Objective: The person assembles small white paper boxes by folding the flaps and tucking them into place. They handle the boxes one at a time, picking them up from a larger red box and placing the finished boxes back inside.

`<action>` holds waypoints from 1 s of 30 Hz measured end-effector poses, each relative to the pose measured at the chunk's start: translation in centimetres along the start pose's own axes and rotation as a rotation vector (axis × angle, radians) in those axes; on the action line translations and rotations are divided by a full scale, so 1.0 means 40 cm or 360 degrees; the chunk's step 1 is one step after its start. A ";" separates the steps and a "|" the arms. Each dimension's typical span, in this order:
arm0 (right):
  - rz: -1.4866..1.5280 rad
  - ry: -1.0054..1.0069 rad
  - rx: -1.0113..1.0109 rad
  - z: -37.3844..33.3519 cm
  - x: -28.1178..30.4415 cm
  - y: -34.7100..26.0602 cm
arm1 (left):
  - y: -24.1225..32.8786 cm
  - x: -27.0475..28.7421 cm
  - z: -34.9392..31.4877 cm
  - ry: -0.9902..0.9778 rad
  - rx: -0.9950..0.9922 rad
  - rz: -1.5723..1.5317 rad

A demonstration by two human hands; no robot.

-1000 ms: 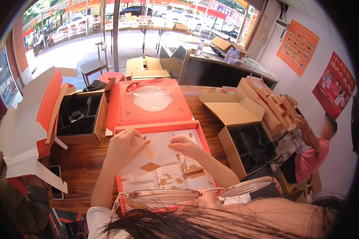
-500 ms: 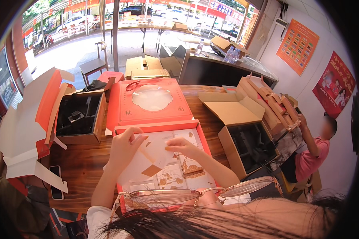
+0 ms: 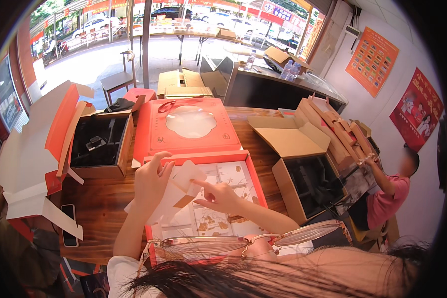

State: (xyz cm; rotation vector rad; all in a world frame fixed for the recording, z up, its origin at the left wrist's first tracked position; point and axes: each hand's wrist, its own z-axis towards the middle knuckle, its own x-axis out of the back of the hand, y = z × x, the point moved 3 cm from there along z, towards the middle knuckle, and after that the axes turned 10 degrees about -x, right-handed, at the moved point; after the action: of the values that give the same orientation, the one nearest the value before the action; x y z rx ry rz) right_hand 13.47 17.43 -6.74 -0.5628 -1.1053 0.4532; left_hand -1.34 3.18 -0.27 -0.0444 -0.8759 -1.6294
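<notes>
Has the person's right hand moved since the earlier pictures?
Yes. Judged against the far wall of the open red box, the right hand has moved down the view, away from that wall, and slightly left.

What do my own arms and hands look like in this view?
Your left hand and right hand are bare, with no gloves, and no watch or bracelet shows at either wrist. Both forearms are uncovered. A plain white sleeve shows at your left upper arm.
</notes>
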 end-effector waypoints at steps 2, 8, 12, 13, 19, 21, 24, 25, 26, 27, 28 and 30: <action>0.0069 0.0115 0.0008 -0.006 -0.004 0.016 | 0.008 0.000 0.000 -0.0005 0.0000 -0.0011; 0.0139 0.0307 0.0051 -0.007 0.009 0.013 | 0.001 -0.001 -0.008 0.0127 0.0027 -0.0027; 0.0164 0.0497 0.0054 -0.009 0.012 0.010 | 0.001 -0.001 -0.002 0.0102 0.0080 -0.0258; 0.0205 0.0529 0.0012 -0.009 0.013 0.014 | 0.002 0.000 -0.001 0.0090 0.0121 -0.0337; 0.0564 0.0685 -0.0300 -0.001 0.030 0.014 | -0.016 -0.003 -0.001 0.0165 0.0271 -0.0621; 0.0689 0.0619 -0.0345 -0.002 0.031 0.027 | -0.019 -0.004 0.000 0.0208 0.0300 -0.0718; 0.0580 0.0027 -0.0420 0.013 0.016 0.025 | -0.028 -0.009 -0.001 0.0222 0.0321 -0.0828; 0.0564 -0.0170 -0.0465 0.011 0.005 0.032 | -0.034 -0.015 -0.003 0.0215 0.0328 -0.0886; 0.0546 -0.0368 -0.0508 0.008 -0.010 0.043 | -0.039 -0.020 -0.005 0.0209 0.0334 -0.0943; 0.0520 -0.0564 -0.0556 0.003 -0.020 0.048 | -0.043 -0.026 -0.005 0.0193 0.0326 -0.0962; 0.0609 -0.0538 -0.0505 0.002 -0.017 0.041 | -0.046 -0.030 -0.005 0.0177 0.0319 -0.0980; 0.0787 -0.0488 -0.0402 0.002 -0.012 0.023 | -0.047 -0.033 -0.003 0.0100 0.0335 -0.1043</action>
State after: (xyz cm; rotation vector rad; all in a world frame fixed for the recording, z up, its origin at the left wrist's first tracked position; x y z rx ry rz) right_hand 13.17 17.89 -7.64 -1.0232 -1.3259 0.8561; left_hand -2.55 4.17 -1.96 0.4840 -1.0757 -2.1110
